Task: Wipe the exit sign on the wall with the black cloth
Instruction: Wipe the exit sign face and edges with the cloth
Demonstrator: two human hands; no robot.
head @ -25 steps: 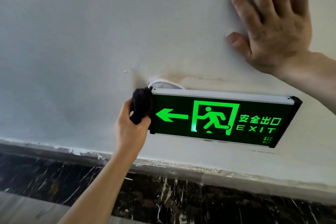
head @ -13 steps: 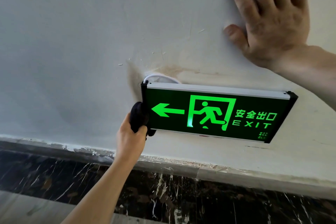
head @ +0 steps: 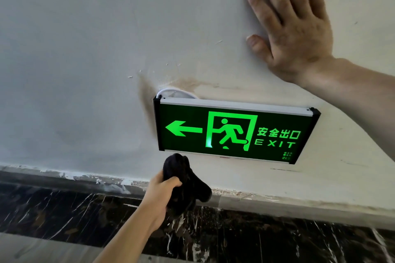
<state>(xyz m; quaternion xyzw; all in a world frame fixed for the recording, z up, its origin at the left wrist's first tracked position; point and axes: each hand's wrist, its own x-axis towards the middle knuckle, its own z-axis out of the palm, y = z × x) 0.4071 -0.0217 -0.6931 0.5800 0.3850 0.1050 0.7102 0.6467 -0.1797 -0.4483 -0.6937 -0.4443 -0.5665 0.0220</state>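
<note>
A lit green exit sign [head: 233, 132] with a left arrow, a running figure and the word EXIT hangs low on the white wall [head: 74, 49]. My left hand [head: 159, 194] grips a bunched black cloth [head: 183, 183] just under the sign's lower left corner; the cloth's top reaches up to the sign's bottom edge. My right hand [head: 292, 28] lies flat on the wall above and to the right of the sign, fingers spread, holding nothing.
A white cable [head: 171, 92] loops out of the wall above the sign's top left corner, beside a brown stain. Below the wall runs a chipped pale strip and a black marbled skirting [head: 256, 239].
My left hand with the cloth has slid from the sign's left end down and right, to below its bottom left corner. My right hand stays on the wall.
</note>
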